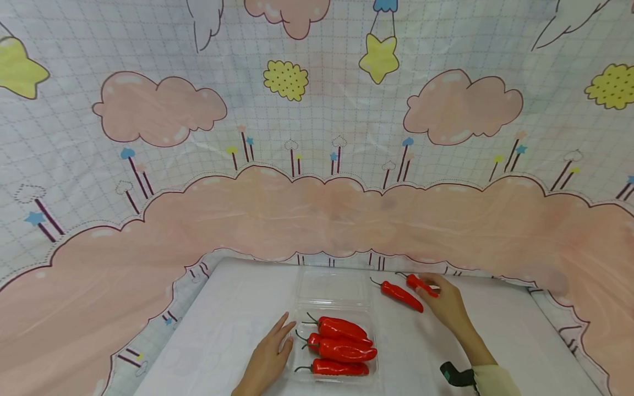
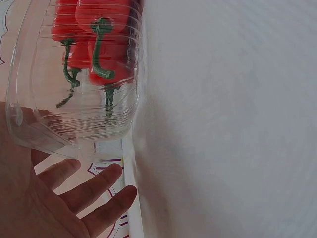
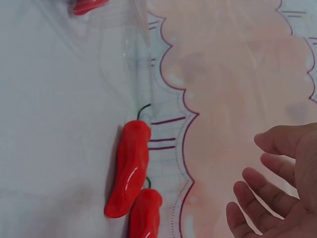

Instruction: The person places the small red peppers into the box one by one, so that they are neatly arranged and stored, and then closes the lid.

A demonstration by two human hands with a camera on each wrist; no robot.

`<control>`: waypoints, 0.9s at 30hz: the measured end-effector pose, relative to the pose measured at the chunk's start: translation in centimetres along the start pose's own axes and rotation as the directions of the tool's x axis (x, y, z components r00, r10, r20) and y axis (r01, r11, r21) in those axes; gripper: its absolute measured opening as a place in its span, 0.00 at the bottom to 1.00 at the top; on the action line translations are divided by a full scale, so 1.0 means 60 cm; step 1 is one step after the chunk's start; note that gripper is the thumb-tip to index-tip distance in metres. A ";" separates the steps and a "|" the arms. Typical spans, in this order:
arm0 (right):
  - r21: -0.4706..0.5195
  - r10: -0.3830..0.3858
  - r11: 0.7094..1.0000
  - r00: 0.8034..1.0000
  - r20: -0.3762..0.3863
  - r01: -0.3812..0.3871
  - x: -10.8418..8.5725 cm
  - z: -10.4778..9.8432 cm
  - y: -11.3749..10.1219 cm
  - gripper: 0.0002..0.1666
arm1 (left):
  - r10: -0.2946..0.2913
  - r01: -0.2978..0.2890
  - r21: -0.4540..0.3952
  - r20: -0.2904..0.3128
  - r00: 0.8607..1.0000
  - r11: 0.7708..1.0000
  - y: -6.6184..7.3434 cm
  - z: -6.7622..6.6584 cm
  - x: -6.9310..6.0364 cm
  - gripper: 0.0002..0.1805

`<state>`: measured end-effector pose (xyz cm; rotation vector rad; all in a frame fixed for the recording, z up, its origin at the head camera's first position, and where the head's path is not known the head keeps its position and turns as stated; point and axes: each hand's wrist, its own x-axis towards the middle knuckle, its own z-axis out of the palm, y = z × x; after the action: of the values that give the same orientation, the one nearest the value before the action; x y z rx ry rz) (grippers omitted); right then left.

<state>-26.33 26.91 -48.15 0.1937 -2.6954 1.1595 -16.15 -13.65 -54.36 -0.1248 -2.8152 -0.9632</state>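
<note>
Several red chili peppers [image 1: 346,348] with green stems lie in a clear plastic box [image 2: 74,130], its lid [image 1: 334,287] folded back. My left hand [image 1: 267,352] is at the box's left side, fingers extended; in the left wrist view they spread by its rim. Whether they touch it, I cannot tell. To the right of the lid, one loose chili pepper [image 1: 401,296] lies on the table. Over another chili pepper [image 3: 146,215] beside it hovers my right hand [image 1: 446,300]. In the right wrist view that hand [image 3: 280,183] has its fingers parted, with nothing between them.
The white table [image 1: 223,297] ends at the back against a patterned cloth [image 1: 346,220] with clouds and stars. A dark wrist device [image 1: 455,375] sits by the right sleeve [image 1: 495,380].
</note>
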 end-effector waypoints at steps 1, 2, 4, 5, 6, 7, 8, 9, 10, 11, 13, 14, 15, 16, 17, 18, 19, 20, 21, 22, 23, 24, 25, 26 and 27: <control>0.000 0.011 1.000 1.000 0.005 -0.011 0.002 0.000 0.003 0.25 | 0.003 -0.003 0.004 0.000 1.000 1.000 0.000 0.000 0.000 0.20; -0.003 0.018 1.000 1.000 0.008 -0.018 0.004 0.001 0.006 0.25 | 0.007 -0.007 0.005 -0.002 1.000 1.000 0.000 -0.001 0.000 0.20; -0.008 0.028 1.000 1.000 0.010 -0.028 0.009 0.003 0.014 0.25 | 0.011 -0.011 0.010 -0.007 1.000 1.000 0.000 -0.001 0.000 0.20; -0.011 0.030 0.999 0.999 0.010 -0.030 0.010 0.004 0.018 0.25 | 0.013 -0.013 0.010 -0.009 1.000 1.000 0.000 -0.001 0.000 0.20; -0.010 0.037 0.999 0.999 0.011 -0.037 0.012 0.005 0.022 0.25 | 0.016 -0.015 0.012 -0.011 1.000 1.000 0.000 -0.001 0.000 0.20; -0.010 0.042 0.999 0.999 0.013 -0.042 0.013 0.006 0.025 0.25 | 0.018 -0.018 0.012 -0.013 1.000 1.000 0.000 -0.002 0.000 0.20; -0.009 0.047 0.999 0.999 0.014 -0.047 0.014 0.007 0.029 0.25 | 0.021 -0.021 0.010 -0.015 1.000 1.000 0.000 -0.002 0.000 0.20; -0.006 0.053 0.999 0.998 0.015 -0.053 0.015 0.008 0.032 0.26 | 0.023 -0.023 0.013 -0.016 1.000 1.000 0.000 -0.001 0.000 0.20; -0.005 0.058 0.998 0.998 0.016 -0.058 0.015 0.009 0.036 0.26 | 0.025 -0.024 0.014 -0.016 1.000 1.000 -0.001 -0.001 0.000 0.20; -0.004 0.065 0.998 0.998 0.019 -0.065 0.016 0.010 0.039 0.26 | 0.025 -0.025 0.014 -0.016 1.000 1.000 -0.001 -0.001 0.000 0.20; -0.002 0.080 0.997 0.996 0.026 -0.080 0.018 0.011 0.047 0.27 | 0.026 -0.026 0.018 -0.015 1.000 0.999 -0.002 0.000 0.000 0.20; -0.006 0.086 0.996 0.996 0.027 -0.086 0.019 0.012 0.051 0.27 | 0.026 -0.026 0.020 -0.014 1.000 0.999 -0.002 0.000 -0.001 0.20; -0.011 0.091 0.996 0.995 0.028 -0.090 0.020 0.012 0.055 0.27 | 0.026 -0.026 0.022 -0.013 1.000 0.999 -0.002 0.000 -0.001 0.20; -0.020 0.094 0.995 0.995 0.028 -0.094 0.022 0.013 0.059 0.28 | 0.026 -0.026 0.022 -0.012 1.000 0.999 -0.002 0.000 -0.001 0.21; -0.029 0.097 0.995 0.995 0.029 -0.096 0.023 0.014 0.063 0.28 | 0.026 -0.026 0.023 -0.012 1.000 0.999 -0.003 0.000 -0.001 0.21; -0.042 0.096 0.995 0.995 0.028 -0.094 0.025 0.015 0.068 0.28 | 0.027 -0.027 0.024 -0.011 1.000 0.999 -0.003 0.000 -0.001 0.21; -0.056 0.093 0.994 0.995 0.028 -0.091 0.027 0.016 0.072 0.28 | 0.027 -0.027 0.023 -0.012 1.000 0.999 -0.003 0.000 -0.001 0.21; -0.068 0.093 0.994 0.995 0.030 -0.091 0.029 0.017 0.076 0.28 | 0.027 -0.026 0.025 -0.012 1.000 0.999 -0.003 0.000 -0.001 0.21; -0.075 0.095 0.993 0.995 0.033 -0.092 0.031 0.018 0.080 0.29 | 0.027 -0.027 0.022 -0.014 1.000 0.999 -0.003 0.000 -0.001 0.21; -0.084 0.096 0.992 0.995 0.036 -0.093 0.033 0.018 0.083 0.29 | 0.027 -0.026 0.022 -0.014 1.000 0.999 -0.003 0.000 -0.001 0.21; -0.090 0.101 0.991 0.994 0.040 -0.097 0.035 0.019 0.087 0.29 | 0.027 -0.027 0.022 -0.015 1.000 0.999 -0.003 0.000 -0.001 0.21; -0.095 0.106 0.990 0.993 0.045 -0.101 0.036 0.021 0.090 0.30 | 0.028 -0.027 0.022 -0.015 0.999 0.999 -0.003 0.000 -0.001 0.21; -0.097 0.114 0.989 0.992 0.050 -0.109 0.038 0.021 0.092 0.30 | 0.027 -0.027 0.022 -0.015 1.000 0.999 -0.003 -0.001 -0.001 0.21; -0.100 0.123 0.988 0.991 0.054 -0.117 0.039 0.022 0.095 0.30 | 0.027 -0.027 0.022 -0.014 1.000 0.999 -0.003 -0.001 -0.001 0.21; -0.101 0.130 0.987 0.990 0.056 -0.124 0.040 0.022 0.097 0.31 | 0.026 -0.026 0.020 -0.013 1.000 0.999 -0.003 -0.001 -0.001 0.21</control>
<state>-30.00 29.83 -52.58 0.0440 -2.8488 1.0680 -16.10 -13.85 -54.45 -0.1522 -2.8034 -0.9272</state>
